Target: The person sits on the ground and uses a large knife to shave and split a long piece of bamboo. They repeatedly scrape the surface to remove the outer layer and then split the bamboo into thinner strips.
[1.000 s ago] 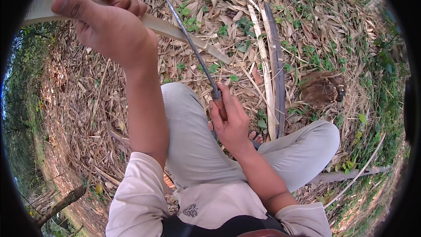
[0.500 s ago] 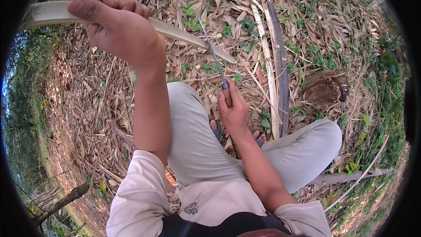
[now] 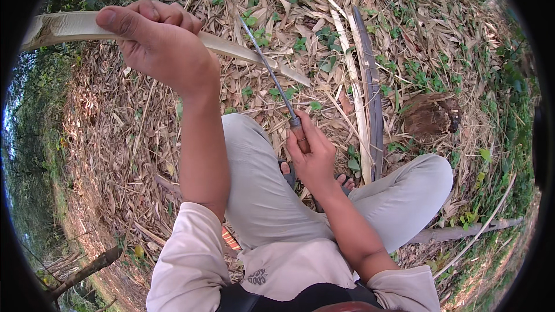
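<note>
My left hand is raised at the upper left, closed around a long pale bamboo strip that runs from the left rim down to a pointed end right of centre. My right hand sits lower, over my knees, gripping the handle of a long thin knife. The blade points up and left and crosses the strip near its tapered end. I sit cross-legged in light grey trousers.
Dry bamboo leaves and husks cover the ground all round. Two long split bamboo pieces, one dark and one pale, lie to the right of the knife. A brown stump stands further right. Thin sticks lie by my right knee.
My left hand and the strip have drifted slightly right and lower. My right hand with the knife has shifted a little up and right, the blade staying against the strip.
</note>
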### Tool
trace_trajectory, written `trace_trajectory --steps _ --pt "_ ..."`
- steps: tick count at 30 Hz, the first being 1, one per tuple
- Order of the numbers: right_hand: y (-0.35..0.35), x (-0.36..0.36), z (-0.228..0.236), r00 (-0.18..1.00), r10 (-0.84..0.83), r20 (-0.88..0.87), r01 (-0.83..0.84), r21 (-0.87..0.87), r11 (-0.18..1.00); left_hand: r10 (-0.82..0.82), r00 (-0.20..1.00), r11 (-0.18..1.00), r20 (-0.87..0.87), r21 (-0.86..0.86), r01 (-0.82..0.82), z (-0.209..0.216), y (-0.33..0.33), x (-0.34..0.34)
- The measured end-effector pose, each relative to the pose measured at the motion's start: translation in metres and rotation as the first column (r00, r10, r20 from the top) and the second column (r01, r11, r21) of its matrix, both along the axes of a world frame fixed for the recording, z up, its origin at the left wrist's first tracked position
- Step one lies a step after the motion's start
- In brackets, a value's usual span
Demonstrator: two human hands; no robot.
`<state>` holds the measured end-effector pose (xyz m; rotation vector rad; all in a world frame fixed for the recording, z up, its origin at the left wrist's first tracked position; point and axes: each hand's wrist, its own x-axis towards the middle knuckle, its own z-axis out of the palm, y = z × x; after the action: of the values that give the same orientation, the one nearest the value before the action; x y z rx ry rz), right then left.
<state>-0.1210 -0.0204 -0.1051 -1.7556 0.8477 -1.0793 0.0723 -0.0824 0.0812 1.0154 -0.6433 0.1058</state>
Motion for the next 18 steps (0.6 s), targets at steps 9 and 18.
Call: trace_trajectory --steps 9,18 --pt "0.002 0.001 0.001 0.99 0.0 -0.144 0.021 0.144 0.989 -0.061 0.997 0.998 0.042 0.02 0.06 -0.002 0.003 0.003" --pt "-0.005 0.005 -0.006 0.96 -0.023 -0.281 0.067 0.146 0.987 -0.059 0.996 0.998 -0.065 0.035 0.061 0.006 0.005 -0.002"
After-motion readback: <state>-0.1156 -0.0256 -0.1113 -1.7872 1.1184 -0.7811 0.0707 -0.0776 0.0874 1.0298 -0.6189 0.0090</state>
